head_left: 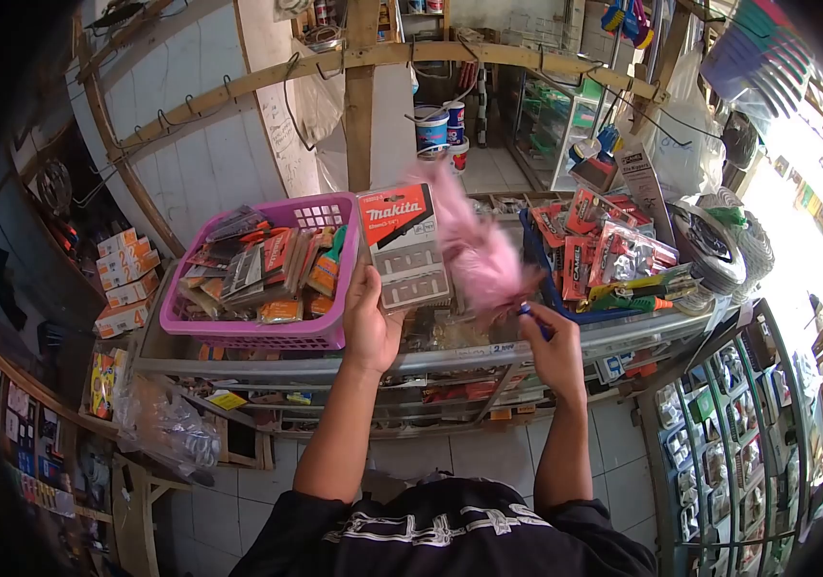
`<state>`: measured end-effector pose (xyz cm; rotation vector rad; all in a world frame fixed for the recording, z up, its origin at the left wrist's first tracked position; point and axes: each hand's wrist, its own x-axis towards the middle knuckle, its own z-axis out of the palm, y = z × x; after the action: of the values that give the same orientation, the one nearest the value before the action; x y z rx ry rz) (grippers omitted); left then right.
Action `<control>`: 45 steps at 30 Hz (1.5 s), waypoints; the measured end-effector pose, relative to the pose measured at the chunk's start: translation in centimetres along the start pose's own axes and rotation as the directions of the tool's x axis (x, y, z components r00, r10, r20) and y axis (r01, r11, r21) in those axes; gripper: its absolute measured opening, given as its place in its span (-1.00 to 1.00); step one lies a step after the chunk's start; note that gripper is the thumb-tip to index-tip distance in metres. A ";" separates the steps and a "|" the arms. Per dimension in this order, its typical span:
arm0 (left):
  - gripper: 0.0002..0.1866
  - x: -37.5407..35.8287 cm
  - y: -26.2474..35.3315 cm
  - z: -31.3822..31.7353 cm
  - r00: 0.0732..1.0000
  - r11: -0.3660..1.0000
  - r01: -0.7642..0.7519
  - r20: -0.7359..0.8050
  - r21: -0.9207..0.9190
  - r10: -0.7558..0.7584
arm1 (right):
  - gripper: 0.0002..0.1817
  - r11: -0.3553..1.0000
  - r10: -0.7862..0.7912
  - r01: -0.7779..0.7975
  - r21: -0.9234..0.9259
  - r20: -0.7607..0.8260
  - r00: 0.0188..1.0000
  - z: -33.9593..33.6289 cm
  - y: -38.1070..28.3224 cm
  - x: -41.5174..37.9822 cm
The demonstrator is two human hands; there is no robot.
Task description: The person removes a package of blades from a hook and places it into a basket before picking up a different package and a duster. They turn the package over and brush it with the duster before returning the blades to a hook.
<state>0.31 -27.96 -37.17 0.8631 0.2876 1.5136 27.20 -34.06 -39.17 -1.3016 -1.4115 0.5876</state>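
Note:
My left hand (pixel 373 325) is closed on the lower left edge of a Makita blister pack (pixel 404 248), held upright over the glass counter (pixel 430 358) with its printed front facing me. Small pieces show in rows behind the pack's clear plastic. In my right hand (pixel 556 354) is the blue handle of a fluffy pink duster (pixel 481 262), gripped near the counter's front edge. The duster's head is blurred and rises beside the pack's right edge. Just left of the pack stands a purple basket (pixel 346 308) filled with packaged hardware.
A blue basket (pixel 570 313) of red carded packs sits on the counter's right, beside coiled wire (pixel 714 245). Small orange-and-white boxes (pixel 127 279) are stacked at left. Metal hooks hang from a wooden beam (pixel 488 53) above. A wire rack (pixel 729 433) of packs stands right.

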 end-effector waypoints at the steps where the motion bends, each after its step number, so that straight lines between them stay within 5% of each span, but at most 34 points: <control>1: -0.52 0.1 0.2 0.1 1.000 1.000 -0.009 -0.004 0.004 0.009 | -0.66 0.997 0.051 -0.050 0.053 -0.022 0.998 -0.1 0.3 -0.1; 4: -0.53 0.2 -0.5 -0.2 0.996 0.999 -0.009 -0.085 0.036 0.012 | -0.73 0.965 0.133 -0.132 0.226 0.009 0.991 -0.2 -0.1 -0.8; 7: -0.51 0.7 -1.9 -1.3 0.993 0.998 -0.039 -0.107 0.046 0.043 | -0.70 0.995 -0.058 0.039 0.097 0.206 0.977 0.4 0.1 -0.8; 8: -0.51 0.1 -1.9 -1.6 0.990 0.997 0.063 -0.131 0.041 -0.057 | -0.68 0.995 0.020 -0.031 0.096 0.113 0.993 1.3 -0.1 -0.8; 11: -0.52 -0.3 -1.3 -0.1 0.997 0.998 0.065 -0.034 -0.008 -0.065 | -0.68 0.993 0.100 -0.111 0.048 0.198 0.975 2.7 -1.5 -1.4; 12: -0.52 -0.8 -2.0 -0.2 0.998 0.996 -0.014 -0.059 0.085 0.019 | -0.74 0.994 -0.105 0.107 0.008 0.266 0.958 2.8 -1.8 -1.2; 16: -0.52 -0.1 -1.8 0.2 0.994 0.995 -0.019 -0.111 -0.100 0.008 | -0.73 0.989 0.107 -0.120 0.090 0.138 0.985 5.2 -3.1 -1.6; 17: -0.54 0.1 -1.9 0.2 0.993 0.994 -0.032 -0.114 -0.107 0.020 | -0.72 0.990 0.061 -0.085 0.109 0.202 0.977 5.3 -2.8 -1.8; 18: -0.52 2.1 -4.7 -4.7 0.962 0.914 0.103 0.271 -0.393 0.008 | -0.71 0.990 0.014 -0.050 0.132 0.264 0.964 5.4 -2.2 -2.0; 21: -0.59 2.4 -2.9 -1.8 0.899 0.902 0.169 0.437 -0.397 0.024 | -0.71 0.982 -0.008 -0.050 0.181 0.306 0.952 5.6 -1.5 -2.0; 22: -0.61 1.2 -1.8 1.2 0.996 0.951 0.038 0.085 -0.306 -0.013 | -0.71 0.988 0.012 -0.051 0.142 0.267 0.964 5.7 -2.3 -2.0; 23: -0.63 0.5 -1.5 2.5 0.960 0.985 -0.048 -0.279 -0.168 -0.001 | -0.72 0.993 0.032 -0.056 0.104 0.224 0.974 5.8 -2.9 -2.1; 24: -0.59 0.0 -1.8 2.3 0.949 0.994 0.010 -0.311 -0.106 -0.043 | -0.72 0.993 0.017 -0.047 0.107 0.266 0.964 5.9 -3.3 -2.2; 27: -0.49 0.1 -3.5 -0.2 0.958 0.768 0.223 0.281 -0.601 -0.058 | -0.73 0.992 0.026 -0.062 0.107 0.310 0.950 5.9 -3.7 -2.5; 30: -0.56 -0.3 -2.2 2.0 0.947 0.966 -0.035 -0.317 -0.255 -0.049 | -0.72 0.996 0.020 -0.041 0.078 0.253 0.967 5.5 -3.7 -2.2; 32: -0.56 0.0 -4.2 -4.3 0.989 0.990 -0.023 -0.146 -0.140 0.002 | -0.72 0.994 -0.108 0.096 0.056 0.286 0.952 4.6 -3.3 -2.5; 34: -0.56 0.2 -3.3 -4.0 0.996 0.995 -0.081 0.017 -0.063 0.082 | -0.72 0.989 0.011 -0.047 0.141 0.245 0.970 4.0 -1.7 -2.6; 35: -0.56 -0.3 -2.3 -1.1 0.979 0.986 -0.081 -0.196 -0.147 0.051 | -0.72 0.977 0.068 -0.111 0.183 0.228 0.971 3.9 -1.1 -2.6; 36: -0.58 -0.3 -2.1 -0.3 0.977 0.988 -0.087 -0.203 -0.131 0.059 | -0.73 0.983 0.025 -0.054 0.176 0.164 0.986 3.8 -1.1 -2.6; 39: -0.58 -0.8 -2.6 -0.9 0.979 0.986 -0.078 -0.200 -0.145 0.048 | -0.72 0.986 0.084 -0.124 0.113 0.307 0.948 2.7 -1.6 -2.9; 43: -0.57 -1.5 -2.5 -1.1 0.992 0.998 0.024 -0.122 -0.050 -0.030 | -0.69 0.992 0.099 -0.106 0.073 0.097 0.990 3.6 -1.4 -2.6; 45: -0.58 -1.7 -3.3 -1.4 0.991 0.999 0.026 -0.129 0.032 -0.022 | -0.70 0.998 0.017 -0.029 0.062 0.181 0.983 2.8 -1.5 -2.1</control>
<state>1.71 -28.56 -40.88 0.7870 0.4183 1.5485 23.76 -35.61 -39.49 -1.2392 -1.5132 0.7771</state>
